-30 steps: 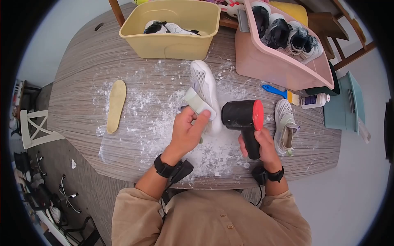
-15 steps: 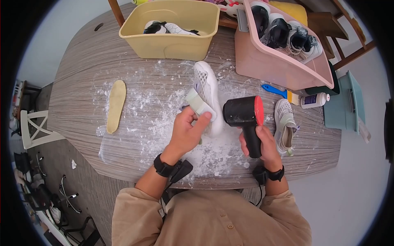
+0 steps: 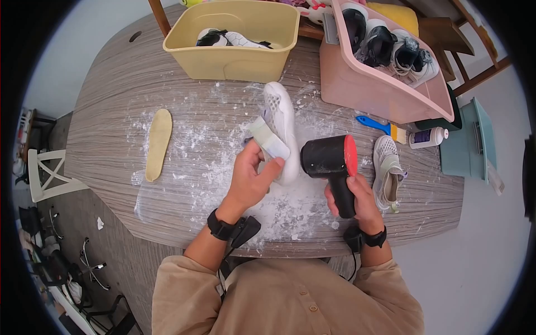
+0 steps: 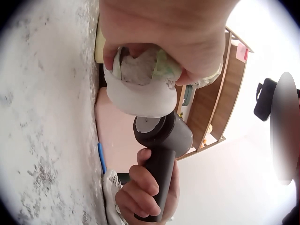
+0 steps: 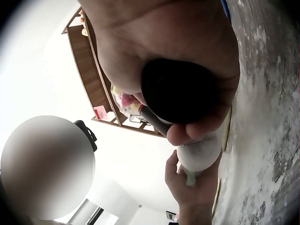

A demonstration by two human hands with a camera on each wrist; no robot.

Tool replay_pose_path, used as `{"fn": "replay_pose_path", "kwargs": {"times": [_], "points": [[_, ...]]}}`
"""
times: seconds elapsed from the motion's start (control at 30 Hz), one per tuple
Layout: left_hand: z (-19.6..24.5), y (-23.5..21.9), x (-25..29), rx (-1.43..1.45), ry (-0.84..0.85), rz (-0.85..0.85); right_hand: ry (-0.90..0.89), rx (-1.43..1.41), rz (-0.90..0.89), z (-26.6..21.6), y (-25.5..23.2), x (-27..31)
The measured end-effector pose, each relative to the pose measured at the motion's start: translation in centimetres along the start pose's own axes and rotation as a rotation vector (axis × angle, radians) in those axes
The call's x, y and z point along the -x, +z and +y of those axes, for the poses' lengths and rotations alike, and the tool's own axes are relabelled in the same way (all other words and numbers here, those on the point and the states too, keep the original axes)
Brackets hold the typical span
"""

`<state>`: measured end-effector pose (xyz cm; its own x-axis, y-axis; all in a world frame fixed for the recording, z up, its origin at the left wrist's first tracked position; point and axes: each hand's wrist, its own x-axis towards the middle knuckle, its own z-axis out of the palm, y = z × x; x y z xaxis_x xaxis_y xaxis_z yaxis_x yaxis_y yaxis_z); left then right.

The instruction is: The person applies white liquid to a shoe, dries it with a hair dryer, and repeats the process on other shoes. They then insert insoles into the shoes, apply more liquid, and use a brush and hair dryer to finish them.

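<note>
My left hand (image 3: 249, 176) grips a white shoe (image 3: 286, 125) around its upper and pale green strap, the sole side turned to the right. In the left wrist view the shoe's white heel (image 4: 140, 99) hangs below that hand. The fingers of my right hand (image 3: 361, 201) are wrapped round the handle of a black blower (image 3: 325, 156) with a red rear end. Its front end faces the shoe's side, a small gap apart in the head view. In the right wrist view the handle's dark end (image 5: 178, 91) fills the palm.
White powder covers much of the table (image 3: 111, 111). A beige insole (image 3: 159, 145) lies left. A yellow bin (image 3: 234, 61) and a pink bin (image 3: 379, 95), both holding shoes, stand behind. Rightward are a blue brush (image 3: 379, 124), a bottle (image 3: 427, 137) and another shoe (image 3: 385, 167).
The shoe in my left hand has shifted and tilted slightly, moving a little left since half a second ago. The blower dipped slightly and moved a bit left, its front still toward the shoe.
</note>
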<state>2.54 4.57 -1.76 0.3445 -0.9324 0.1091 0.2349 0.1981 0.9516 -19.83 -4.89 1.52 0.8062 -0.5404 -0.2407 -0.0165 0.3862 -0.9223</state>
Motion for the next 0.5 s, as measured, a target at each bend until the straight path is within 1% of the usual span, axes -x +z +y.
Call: {"fn": "replay_pose_path", "kwargs": {"times": [0.13, 0.17, 0.23, 0.33, 0.43, 0.5], "points": [[0.14, 0.22, 0.09, 0.002, 0.027, -0.072, -0.001, -0.073, 0.039, 0.15, 0.01, -0.06], [0.10, 0.18, 0.09, 0.000, 0.035, -0.070, 0.004, -0.089, 0.045, 0.12, -0.01, -0.07], [-0.04, 0.07, 0.04, -0.005, 0.052, -0.067, -0.015, -0.061, 0.002, 0.06, -0.21, -0.04], [-0.19, 0.07, -0.23, -0.002, 0.103, -0.019, -0.024, -0.017, -0.016, 0.00, -0.21, 0.12], [-0.06, 0.07, -0.30, -0.025, 0.100, -0.020, -0.034, -0.002, -0.022, 0.11, -0.34, 0.20], [-0.13, 0.16, -0.19, -0.021, 0.061, -0.044, -0.052, 0.003, -0.004, 0.24, -0.36, 0.18]]}}
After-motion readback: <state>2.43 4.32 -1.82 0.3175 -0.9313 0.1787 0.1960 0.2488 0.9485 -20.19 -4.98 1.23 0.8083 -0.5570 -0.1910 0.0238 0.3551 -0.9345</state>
